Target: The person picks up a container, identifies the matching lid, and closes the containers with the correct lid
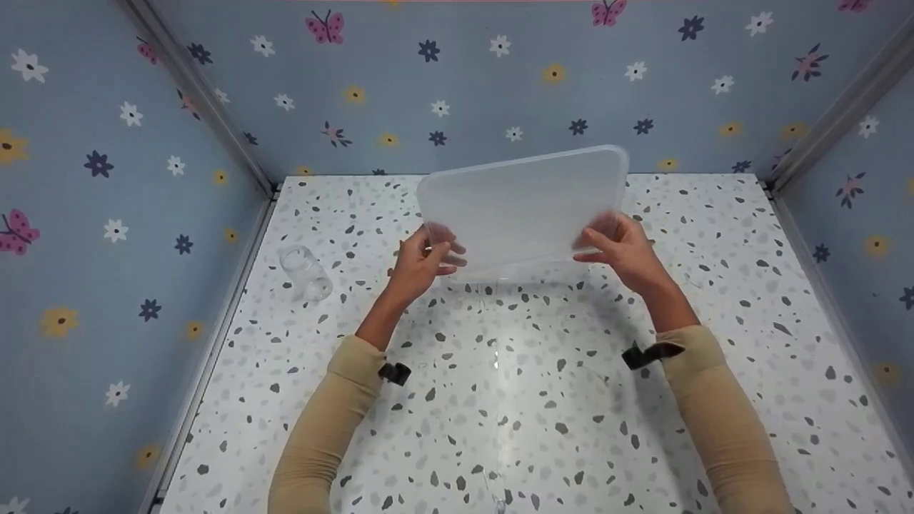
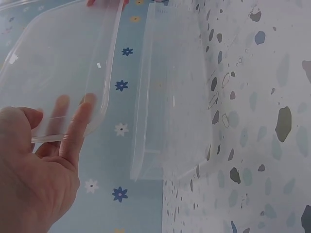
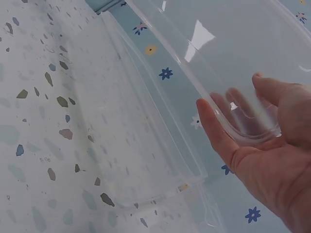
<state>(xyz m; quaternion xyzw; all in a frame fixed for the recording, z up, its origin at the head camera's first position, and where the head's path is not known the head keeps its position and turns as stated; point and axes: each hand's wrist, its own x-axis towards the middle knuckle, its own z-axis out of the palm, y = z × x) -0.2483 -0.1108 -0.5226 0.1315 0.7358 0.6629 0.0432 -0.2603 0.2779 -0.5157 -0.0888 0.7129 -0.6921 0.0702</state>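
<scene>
A translucent plastic lid (image 1: 525, 207) with rounded corners is held up, tilted, above the table. My left hand (image 1: 420, 265) grips its near left corner, thumb on one face and fingers behind, seen through the plastic. The near right corner is held by my right hand (image 1: 623, 251) in a similar way. Beneath the lid, and apart from it, a clear plastic container (image 2: 170, 97) sits on the table; in the head view the lid hides most of it. The right wrist view shows the container's long side and rim below the raised lid.
Left of my left hand, a clear glass or jar (image 1: 305, 273) is on the speckled white table (image 1: 443, 400). Blue flowered panels (image 1: 471, 86) close off the back and both sides, with metal posts (image 1: 207, 100) at the corners.
</scene>
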